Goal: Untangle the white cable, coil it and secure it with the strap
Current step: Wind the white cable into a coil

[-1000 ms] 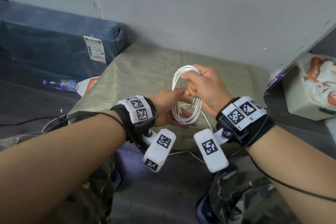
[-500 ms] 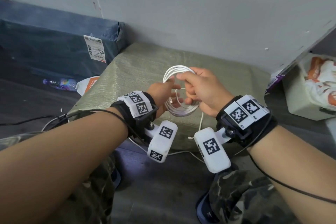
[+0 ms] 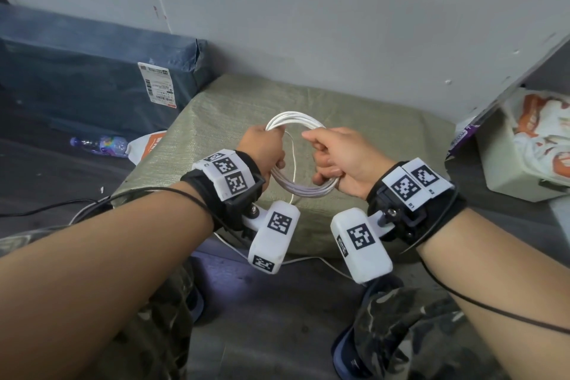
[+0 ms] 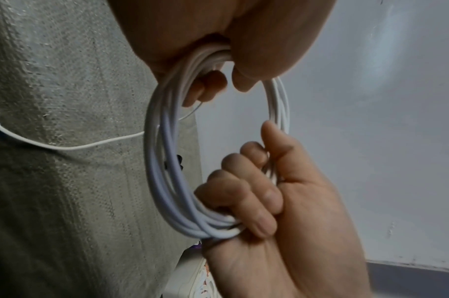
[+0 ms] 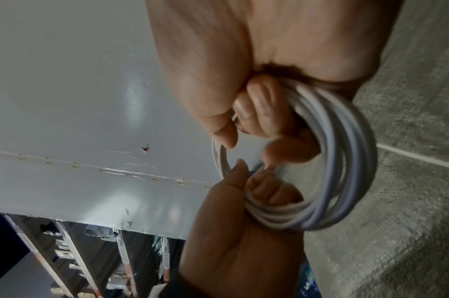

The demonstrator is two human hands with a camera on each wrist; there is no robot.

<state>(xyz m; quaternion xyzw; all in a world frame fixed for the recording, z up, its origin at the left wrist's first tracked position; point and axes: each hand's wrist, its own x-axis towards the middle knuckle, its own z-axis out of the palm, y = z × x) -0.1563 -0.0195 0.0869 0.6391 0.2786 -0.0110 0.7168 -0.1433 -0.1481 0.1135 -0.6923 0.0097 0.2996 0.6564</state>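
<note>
The white cable (image 3: 303, 192) is wound into a round coil of several loops, held in the air over the olive sack (image 3: 385, 139). My left hand (image 3: 271, 148) grips the coil's left side, fingers curled round the bundle. My right hand (image 3: 327, 157) grips its right side the same way. In the left wrist view the coil (image 4: 164, 171) hangs between my left hand (image 4: 218, 50) and my right hand (image 4: 256, 191). One loose strand (image 4: 65, 148) runs off across the sack. A small dark bit (image 4: 179, 161) shows by the loops; I cannot tell whether it is the strap.
A blue wrapped parcel (image 3: 92, 71) with a shipping label lies at the left by the grey wall. A plastic bottle (image 3: 98, 143) lies on the dark floor. A white box (image 3: 509, 170) of bags stands at the right. The cable's tail (image 3: 324, 262) trails over the floor.
The coil has turned from a narrow upright oval into a wide ring facing me. My left hand has shifted from the coil's lower part to its left side, and my hands have moved apart.
</note>
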